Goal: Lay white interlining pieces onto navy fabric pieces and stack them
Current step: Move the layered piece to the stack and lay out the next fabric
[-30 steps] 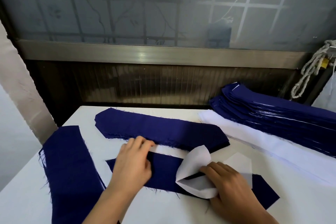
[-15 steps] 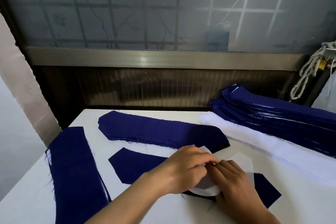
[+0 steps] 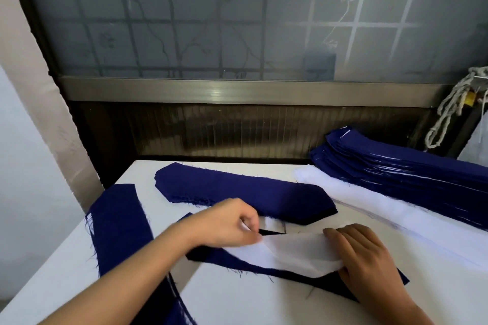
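Left hand pinches rumpled white interlining; right hand seemingly flat on it.

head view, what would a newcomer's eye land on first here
Two hands at front centre work one white interlining piece: the left hand pinches its left end, the right hand rests on its right end, over a navy fabric piece. At the right rear lies a tall stack of navy pieces.
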Demonstrator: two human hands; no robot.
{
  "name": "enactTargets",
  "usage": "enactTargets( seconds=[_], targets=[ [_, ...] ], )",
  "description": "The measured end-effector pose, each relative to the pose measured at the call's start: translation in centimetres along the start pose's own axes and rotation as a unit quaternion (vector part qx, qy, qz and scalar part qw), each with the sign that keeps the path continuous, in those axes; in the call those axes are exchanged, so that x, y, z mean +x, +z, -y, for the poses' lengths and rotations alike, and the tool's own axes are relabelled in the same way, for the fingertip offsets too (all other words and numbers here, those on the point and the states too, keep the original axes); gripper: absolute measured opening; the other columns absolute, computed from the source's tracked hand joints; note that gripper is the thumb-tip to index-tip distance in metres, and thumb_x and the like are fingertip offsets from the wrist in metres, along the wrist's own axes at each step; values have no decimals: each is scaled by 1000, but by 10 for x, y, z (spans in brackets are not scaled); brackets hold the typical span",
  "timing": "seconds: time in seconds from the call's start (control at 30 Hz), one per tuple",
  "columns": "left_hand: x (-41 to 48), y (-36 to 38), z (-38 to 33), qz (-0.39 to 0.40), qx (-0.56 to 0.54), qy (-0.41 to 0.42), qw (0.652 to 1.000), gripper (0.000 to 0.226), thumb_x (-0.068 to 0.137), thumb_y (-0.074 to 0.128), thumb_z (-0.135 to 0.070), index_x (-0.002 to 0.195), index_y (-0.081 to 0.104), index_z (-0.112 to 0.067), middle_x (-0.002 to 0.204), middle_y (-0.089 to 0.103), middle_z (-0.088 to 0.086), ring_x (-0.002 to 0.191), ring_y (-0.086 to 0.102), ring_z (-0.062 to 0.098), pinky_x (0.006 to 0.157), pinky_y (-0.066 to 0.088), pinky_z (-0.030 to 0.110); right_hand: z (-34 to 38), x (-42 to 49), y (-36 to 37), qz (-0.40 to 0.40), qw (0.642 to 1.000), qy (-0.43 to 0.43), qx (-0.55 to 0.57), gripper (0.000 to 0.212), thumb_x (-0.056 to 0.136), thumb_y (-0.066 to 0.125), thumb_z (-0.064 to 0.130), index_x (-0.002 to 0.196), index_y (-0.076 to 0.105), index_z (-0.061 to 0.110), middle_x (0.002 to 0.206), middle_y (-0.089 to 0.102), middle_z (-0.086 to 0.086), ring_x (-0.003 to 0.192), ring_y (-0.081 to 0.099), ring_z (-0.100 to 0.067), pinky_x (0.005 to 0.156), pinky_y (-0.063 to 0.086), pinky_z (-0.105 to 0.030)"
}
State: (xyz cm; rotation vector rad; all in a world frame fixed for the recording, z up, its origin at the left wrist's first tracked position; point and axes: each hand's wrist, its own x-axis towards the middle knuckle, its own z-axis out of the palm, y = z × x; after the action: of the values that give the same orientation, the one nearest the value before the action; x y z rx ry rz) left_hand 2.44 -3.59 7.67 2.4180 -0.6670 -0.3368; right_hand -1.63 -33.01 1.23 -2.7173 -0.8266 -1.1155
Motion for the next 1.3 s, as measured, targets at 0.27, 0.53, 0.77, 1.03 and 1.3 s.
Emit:
enactTargets(
  seconds=[0.27,0.53,0.77,1.03,1.3],
  targets=[
    [-22,-39,53,-21,-246,-130,960,31,81,82,-19,109,72,-26,97,74,-5,95,71,13,88,54,30,-28,-22,-17,17,998,-42,-46,34,82,48,8,101,74,0,97,73,-11,76,69,-31,83,47,-36],
    [-20,-17,87,-175,-195,-224,939,26,80,83,-18,102,70,-22,99,72,8,87,70,19,72,57,28,-37,-42,-36,43,995,-52,-72,38,74,62,3,110,72,-1,101,74,-14,78,73,-28,61,60,-36],
    [-22,2,94,-201,46,-215,955,23,81,72,-19,88,59,-37,91,65,-16,83,62,-2,68,47,14,-35,-48,-29,70,995,-43,-52,47,84,36,15,110,75,10,113,72,-8,87,73,-24,71,59,-37],
    [-16,-2,96,-244,152,-243,927,30,87,54,-23,113,66,-29,102,70,-13,94,64,10,75,52,24,-34,-53,-26,25,999,42,-7,53,102,26,25,104,76,7,111,72,-7,96,60,-21,89,42,-31],
    [-18,2,103,-252,154,-259,920,36,87,56,-22,121,63,-29,108,70,-14,96,64,12,73,48,25,-40,-60,-20,-7,998,65,18,62,103,24,31,85,79,8,103,73,-9,79,70,-32,80,43,-33]
  ],
)
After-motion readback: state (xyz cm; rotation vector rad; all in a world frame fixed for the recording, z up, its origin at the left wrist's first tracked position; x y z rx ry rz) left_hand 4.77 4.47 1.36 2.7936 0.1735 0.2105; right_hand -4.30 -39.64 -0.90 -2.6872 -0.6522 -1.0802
